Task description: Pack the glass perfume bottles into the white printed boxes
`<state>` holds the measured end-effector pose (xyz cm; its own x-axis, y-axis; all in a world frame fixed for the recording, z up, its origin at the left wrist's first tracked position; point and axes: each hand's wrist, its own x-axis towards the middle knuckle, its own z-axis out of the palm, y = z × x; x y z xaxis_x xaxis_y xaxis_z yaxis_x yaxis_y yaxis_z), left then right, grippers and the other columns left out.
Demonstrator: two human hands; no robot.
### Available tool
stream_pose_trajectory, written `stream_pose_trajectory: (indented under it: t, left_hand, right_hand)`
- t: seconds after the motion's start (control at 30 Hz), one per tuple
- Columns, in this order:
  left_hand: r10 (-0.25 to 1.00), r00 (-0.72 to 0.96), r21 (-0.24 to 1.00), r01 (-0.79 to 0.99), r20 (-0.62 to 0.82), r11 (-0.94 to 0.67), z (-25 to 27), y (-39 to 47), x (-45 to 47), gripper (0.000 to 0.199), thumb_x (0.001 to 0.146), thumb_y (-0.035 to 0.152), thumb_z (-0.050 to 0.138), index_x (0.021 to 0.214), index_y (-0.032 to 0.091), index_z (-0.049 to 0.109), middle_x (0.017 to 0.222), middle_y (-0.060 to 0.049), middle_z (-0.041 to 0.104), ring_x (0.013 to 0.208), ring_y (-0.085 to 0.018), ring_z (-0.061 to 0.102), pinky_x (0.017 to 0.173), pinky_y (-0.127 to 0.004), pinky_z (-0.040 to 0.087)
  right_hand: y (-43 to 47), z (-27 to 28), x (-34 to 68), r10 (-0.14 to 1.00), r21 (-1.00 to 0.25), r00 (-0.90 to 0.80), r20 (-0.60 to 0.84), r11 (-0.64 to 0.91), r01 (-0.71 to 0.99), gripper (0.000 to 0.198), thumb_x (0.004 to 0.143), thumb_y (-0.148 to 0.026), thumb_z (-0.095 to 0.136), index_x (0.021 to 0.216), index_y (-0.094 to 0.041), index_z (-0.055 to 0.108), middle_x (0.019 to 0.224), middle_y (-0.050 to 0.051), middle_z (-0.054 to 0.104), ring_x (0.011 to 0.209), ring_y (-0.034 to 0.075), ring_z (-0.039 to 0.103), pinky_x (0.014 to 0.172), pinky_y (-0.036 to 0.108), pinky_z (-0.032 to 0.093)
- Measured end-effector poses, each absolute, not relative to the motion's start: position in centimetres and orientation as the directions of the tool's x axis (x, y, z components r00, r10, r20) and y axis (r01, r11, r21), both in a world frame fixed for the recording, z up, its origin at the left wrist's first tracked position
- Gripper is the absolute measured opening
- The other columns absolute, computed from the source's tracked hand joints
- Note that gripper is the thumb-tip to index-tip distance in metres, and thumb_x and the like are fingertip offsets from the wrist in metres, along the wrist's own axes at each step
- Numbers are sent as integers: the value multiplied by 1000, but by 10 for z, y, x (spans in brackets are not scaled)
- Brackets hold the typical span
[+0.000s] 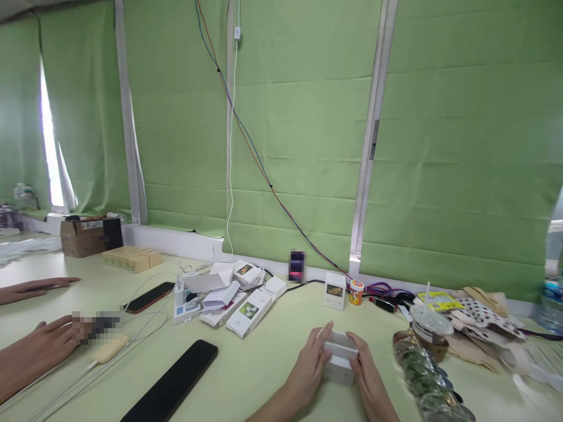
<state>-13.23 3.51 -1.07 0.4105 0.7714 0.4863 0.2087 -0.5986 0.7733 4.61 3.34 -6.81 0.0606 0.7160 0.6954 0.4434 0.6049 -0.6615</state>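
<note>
While flanked by bare tabletop (255,366) at nine o'clock, clasps white box (338,373) in both hands (310,363) with half-curled fingers (326,333).

Left hand (311,356) was bare, fingers slim. Right hand (365,362) was bare too, similar slim build. Wrists (294,389) were uncovered, narrower than hands. Forearms (275,407) were bare as far as view reached, cut off at bottom. Fingernails were too small to make out.
</note>
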Motion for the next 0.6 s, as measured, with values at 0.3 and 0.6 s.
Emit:
stream_pose_trajectory:
  t: [0.3, 0.6]
  left_hand:
    - [774, 414, 745, 275, 479, -608, -11, 37, -136, 39, 97, 36, 36, 134, 29, 44, 131, -8, 48, 118, -22, 48, 103, -35, 38]
    - [733, 476, 715, 267, 485, -646, -41, 59, -139, 52, 95, 51, 30, 139, 24, 36, 129, -13, 50, 111, -25, 55, 96, -37, 44]
  right_hand:
    - [57, -98, 58, 710, -594, -22, 704, 605, 530, 48, 97, -34, 36, 144, -29, 29, 140, 7, 48, 126, 21, 50, 98, 33, 47]
    - [59, -91, 53, 751, -643, -23, 660, 580, 501, 61, 94, -50, 28, 149, -24, 20, 121, 12, 63, 109, 27, 62, 93, 37, 49]
